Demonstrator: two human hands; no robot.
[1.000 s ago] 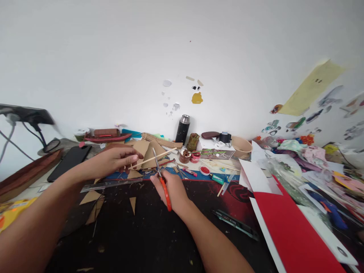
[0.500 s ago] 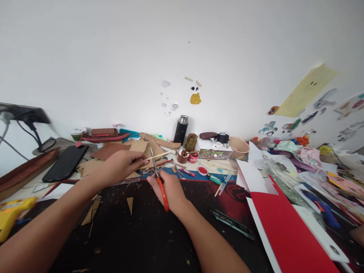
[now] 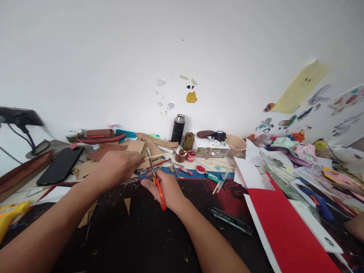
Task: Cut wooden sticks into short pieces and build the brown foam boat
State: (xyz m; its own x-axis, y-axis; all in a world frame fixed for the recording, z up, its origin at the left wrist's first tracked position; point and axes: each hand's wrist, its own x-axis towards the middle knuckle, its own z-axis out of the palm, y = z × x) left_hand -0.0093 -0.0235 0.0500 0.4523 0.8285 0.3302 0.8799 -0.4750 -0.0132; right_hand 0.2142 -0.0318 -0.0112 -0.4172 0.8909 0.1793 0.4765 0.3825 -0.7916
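The left hand (image 3: 121, 167) was over the far side of the dark mat (image 3: 136, 242), back upward, its fingers bent and nearly together around one end of a thin stick (image 3: 159, 155). The stick ran out rightward from the fingertips, past the upper part of the scissors (image 3: 160, 191); whether the blades touched it could not be told. The right hand (image 3: 169, 189) held the scissors, thumb out to the left and the other fingers curled by the orange handle, partly hidden, so how tightly they closed could not be seen. The blades pointed up and away, close to the left fingertips. A pointed cardboard scrap (image 3: 127, 206) lay on the mat below the hands, and a cutter (image 3: 229, 220) lay to their right, near a red sheet (image 3: 287, 223). Behind the hands, the flask (image 3: 178, 129) stood upright near the wall (image 3: 119, 57), with a bowl (image 3: 236, 144) farther right. The phone (image 3: 60, 166) lay left of the left hand. Part of another person (image 3: 355, 227) showed at the right edge.
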